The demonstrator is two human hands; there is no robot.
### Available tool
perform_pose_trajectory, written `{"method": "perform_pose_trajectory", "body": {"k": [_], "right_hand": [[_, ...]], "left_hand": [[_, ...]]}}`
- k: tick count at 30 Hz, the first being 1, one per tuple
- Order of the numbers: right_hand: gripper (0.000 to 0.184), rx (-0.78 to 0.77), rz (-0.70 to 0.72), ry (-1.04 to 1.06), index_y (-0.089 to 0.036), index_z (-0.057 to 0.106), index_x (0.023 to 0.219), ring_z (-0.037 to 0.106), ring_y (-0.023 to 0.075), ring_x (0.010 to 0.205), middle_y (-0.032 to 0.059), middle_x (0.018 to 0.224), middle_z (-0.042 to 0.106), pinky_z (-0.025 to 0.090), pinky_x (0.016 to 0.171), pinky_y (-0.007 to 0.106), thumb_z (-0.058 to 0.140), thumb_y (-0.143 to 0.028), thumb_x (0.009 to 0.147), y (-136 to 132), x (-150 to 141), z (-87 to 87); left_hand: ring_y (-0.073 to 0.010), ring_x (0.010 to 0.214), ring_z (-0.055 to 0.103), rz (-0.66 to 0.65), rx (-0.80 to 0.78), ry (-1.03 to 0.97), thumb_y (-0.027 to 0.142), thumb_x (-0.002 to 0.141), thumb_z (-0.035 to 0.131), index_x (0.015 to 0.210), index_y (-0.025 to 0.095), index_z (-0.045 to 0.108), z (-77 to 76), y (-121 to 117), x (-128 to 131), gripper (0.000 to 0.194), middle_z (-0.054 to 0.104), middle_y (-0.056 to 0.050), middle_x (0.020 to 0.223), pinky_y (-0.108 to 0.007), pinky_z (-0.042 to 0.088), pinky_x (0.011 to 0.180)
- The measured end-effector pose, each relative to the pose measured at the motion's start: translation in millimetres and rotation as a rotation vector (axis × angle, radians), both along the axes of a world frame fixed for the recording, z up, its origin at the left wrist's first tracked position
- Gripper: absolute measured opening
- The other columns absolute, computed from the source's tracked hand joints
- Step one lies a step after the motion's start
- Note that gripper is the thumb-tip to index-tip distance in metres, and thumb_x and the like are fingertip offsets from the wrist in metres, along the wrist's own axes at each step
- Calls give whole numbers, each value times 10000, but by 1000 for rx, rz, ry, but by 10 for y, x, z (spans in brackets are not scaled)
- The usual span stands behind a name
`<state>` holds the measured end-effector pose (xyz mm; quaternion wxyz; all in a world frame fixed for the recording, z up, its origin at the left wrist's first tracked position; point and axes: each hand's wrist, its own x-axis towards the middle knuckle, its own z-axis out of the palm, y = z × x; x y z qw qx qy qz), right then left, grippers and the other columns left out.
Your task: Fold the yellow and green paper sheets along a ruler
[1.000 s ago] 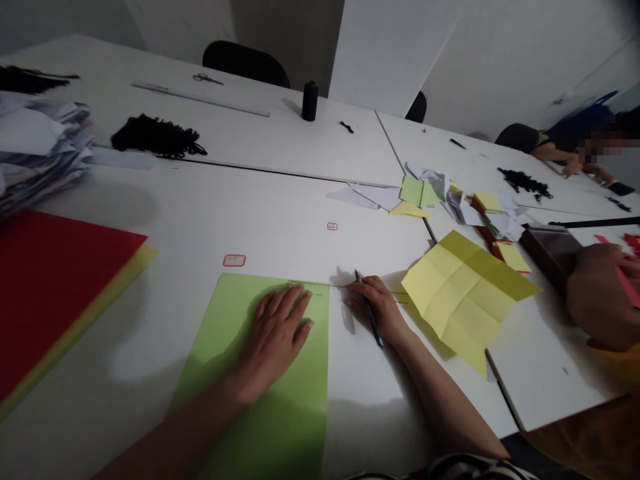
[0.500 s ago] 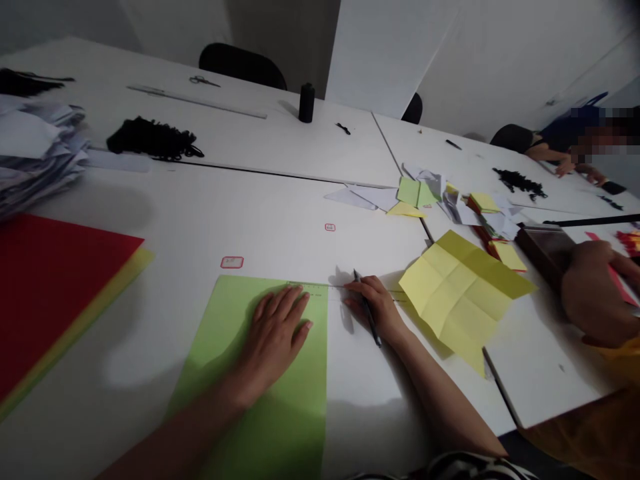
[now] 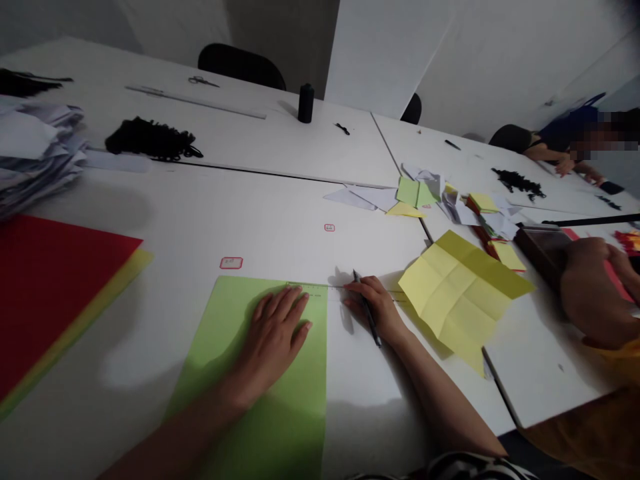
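Note:
A sheet of green paper (image 3: 215, 333) lies on the white table in front of me. My left hand (image 3: 277, 327) rests flat on it, fingers stretched out and slightly apart. The fingertips touch a clear ruler (image 3: 315, 291) near the sheet's top edge, which reaches past the paper's right side. My right hand (image 3: 377, 307) is closed around a dark pen (image 3: 371, 317), its fingers at the ruler's right part, on the bare tabletop beside the sheet. Right of that hand lies a creased yellow sheet (image 3: 460, 287).
Red paper (image 3: 70, 280) over yellow lies at left, below a stack of white paper (image 3: 35, 147). Black cords (image 3: 153, 139), scissors (image 3: 203, 81) and a black spool (image 3: 306, 103) lie farther back. Folded scraps (image 3: 417, 192) are at right, near a co-worker's hand (image 3: 590, 287).
My two hands, the pen, ruler and green sheet look unchanged. At right, the co-worker's hand and the pink-red paper by it have shifted slightly.

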<state>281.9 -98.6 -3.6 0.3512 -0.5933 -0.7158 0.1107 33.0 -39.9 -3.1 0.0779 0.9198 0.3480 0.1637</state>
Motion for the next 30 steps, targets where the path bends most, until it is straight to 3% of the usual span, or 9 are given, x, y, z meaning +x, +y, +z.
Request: {"method": "perform_pose_trajectory", "body": {"k": [30], "right_hand": [[233, 46, 20, 6, -215, 598, 1143, 530, 211, 880, 68, 947, 595, 484, 752, 368, 588, -230, 911, 7, 7, -29]], "left_hand": [[-269, 1272, 451, 1, 24, -6, 296, 935, 476, 1292, 182, 534, -11, -6, -10, 380, 515, -84, 1384, -476, 327, 1069]]}}
